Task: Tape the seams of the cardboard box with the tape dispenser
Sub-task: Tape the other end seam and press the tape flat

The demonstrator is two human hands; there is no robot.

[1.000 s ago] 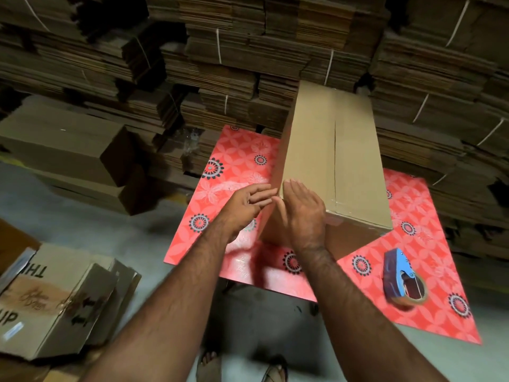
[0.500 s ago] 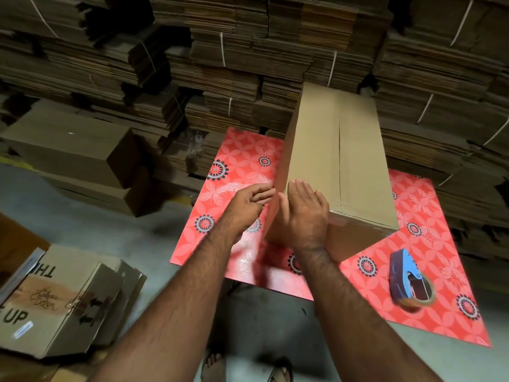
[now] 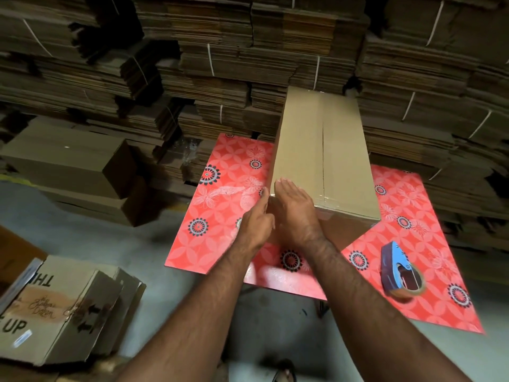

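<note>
A long cardboard box (image 3: 316,144) lies on a red patterned table (image 3: 220,244), its top seam running away from me with clear tape across the near end. My right hand (image 3: 292,210) lies flat on the box's near left corner, fingers spread. My left hand (image 3: 256,224) presses against the box's left side at the same corner, fingers straight. The blue tape dispenser (image 3: 399,271) with a brown roll rests on the table to the right, apart from both hands.
Bundled stacks of flattened cardboard (image 3: 248,64) fill the wall behind the table. Assembled boxes (image 3: 71,166) stand at the left. A printed carton (image 3: 63,307) lies on the grey floor at the lower left. My sandalled foot (image 3: 283,373) shows below.
My left hand has turned from flat on the box's side to edge-on against the corner. The right hand has slid slightly along the top corner. The view has shifted a little.
</note>
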